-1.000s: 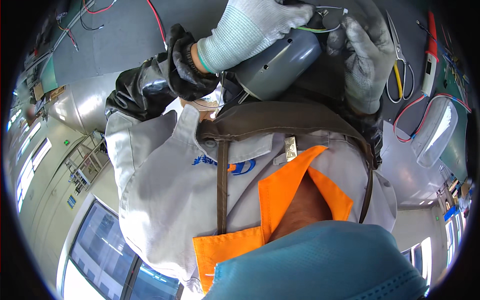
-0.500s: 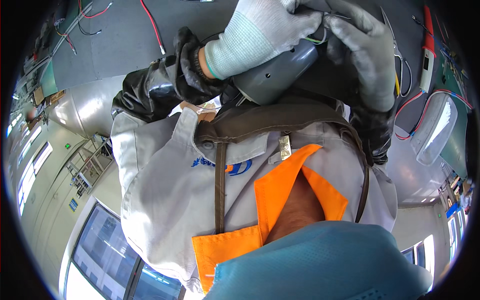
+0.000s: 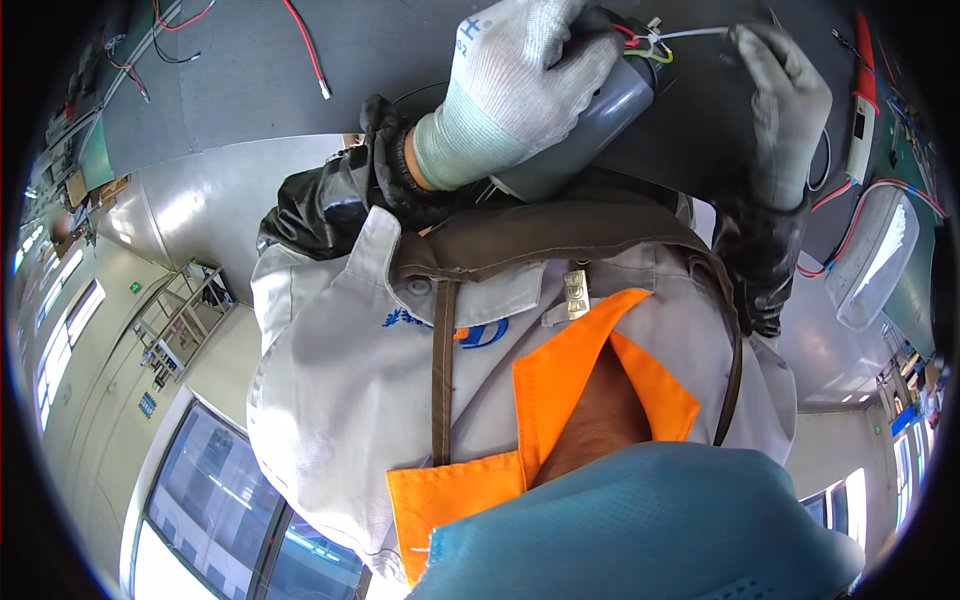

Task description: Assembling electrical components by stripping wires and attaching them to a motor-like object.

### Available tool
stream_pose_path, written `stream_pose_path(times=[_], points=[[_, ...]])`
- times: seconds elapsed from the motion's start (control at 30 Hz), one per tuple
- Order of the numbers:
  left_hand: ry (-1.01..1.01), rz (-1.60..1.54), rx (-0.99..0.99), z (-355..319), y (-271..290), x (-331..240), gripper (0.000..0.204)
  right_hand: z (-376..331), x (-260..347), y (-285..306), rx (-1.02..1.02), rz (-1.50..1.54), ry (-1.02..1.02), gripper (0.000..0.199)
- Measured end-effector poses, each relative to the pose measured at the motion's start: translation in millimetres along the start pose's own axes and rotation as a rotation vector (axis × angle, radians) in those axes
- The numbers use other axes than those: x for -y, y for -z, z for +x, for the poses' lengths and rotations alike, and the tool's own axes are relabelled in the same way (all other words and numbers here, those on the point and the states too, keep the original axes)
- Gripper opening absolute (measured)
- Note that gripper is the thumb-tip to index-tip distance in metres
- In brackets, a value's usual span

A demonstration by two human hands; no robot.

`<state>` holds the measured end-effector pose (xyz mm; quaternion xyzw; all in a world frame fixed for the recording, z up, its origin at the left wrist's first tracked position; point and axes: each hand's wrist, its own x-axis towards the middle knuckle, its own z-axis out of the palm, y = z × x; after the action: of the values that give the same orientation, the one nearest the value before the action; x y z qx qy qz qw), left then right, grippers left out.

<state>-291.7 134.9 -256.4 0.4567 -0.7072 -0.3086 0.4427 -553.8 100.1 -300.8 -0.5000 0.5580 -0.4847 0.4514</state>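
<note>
My gloved left hand (image 3: 530, 85) is closed around the dark grey cylindrical housing (image 3: 612, 112), which tilts up to the right in front of my apron. At its upper end, red and yellow-green wires (image 3: 655, 52) come out in a small bunch. A thin white cable tie (image 3: 695, 33) sits at the bunch, its tail stretched out to the right. My gloved right hand (image 3: 788, 105) pinches the end of that tail between its fingertips. The left fingertips are partly hidden behind the housing and wires.
A red-handled tool with a pale body (image 3: 858, 135) lies to the right of my right hand. Beyond it is a clear plastic tray (image 3: 872, 260), beside a red-and-blue lead. Scissors' handle (image 3: 822, 165) shows behind my right hand. Loose red wire (image 3: 308, 48) lies on the dark table at the left.
My right hand has moved right, away from the left hand, and the cable tie's tail now shows straight between them. My left hand has shifted slightly, and the wire bunch is uncovered.
</note>
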Motion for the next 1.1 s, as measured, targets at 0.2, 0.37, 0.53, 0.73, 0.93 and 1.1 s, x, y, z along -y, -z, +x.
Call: stream_pose_path(times=[0.2,0.37,0.53,0.73,0.93,1.1], points=[[-0.098,0.307,0.092,5.4,-1.5,-8.7,0.022,28.1,0.9,-35.2,-0.076,-0.07,0.13,0.004],[-0.053,0.422,0.286,17.6,-6.0,-6.9,0.025,17.3,23.4,-27.2,0.095,0.405,-0.028,0.02],[-0.514,0.4,0.297,28.6,-2.9,13.2,0.014,-10.7,51.8,-38.0,0.502,0.737,-0.156,0.028],[-0.837,0.57,0.698,58.9,14.7,12.6,0.024,-44.5,50.9,-8.4,0.428,0.558,-0.358,0.027],[-0.788,0.563,0.68,50.3,10.4,5.5,0.038,25.1,52.6,-57.5,0.538,0.736,-0.186,0.024],[-0.613,0.645,0.633,52.2,14.6,-6.4,0.029,-14.6,63.0,2.2,-0.093,0.101,-0.072,0.021]])
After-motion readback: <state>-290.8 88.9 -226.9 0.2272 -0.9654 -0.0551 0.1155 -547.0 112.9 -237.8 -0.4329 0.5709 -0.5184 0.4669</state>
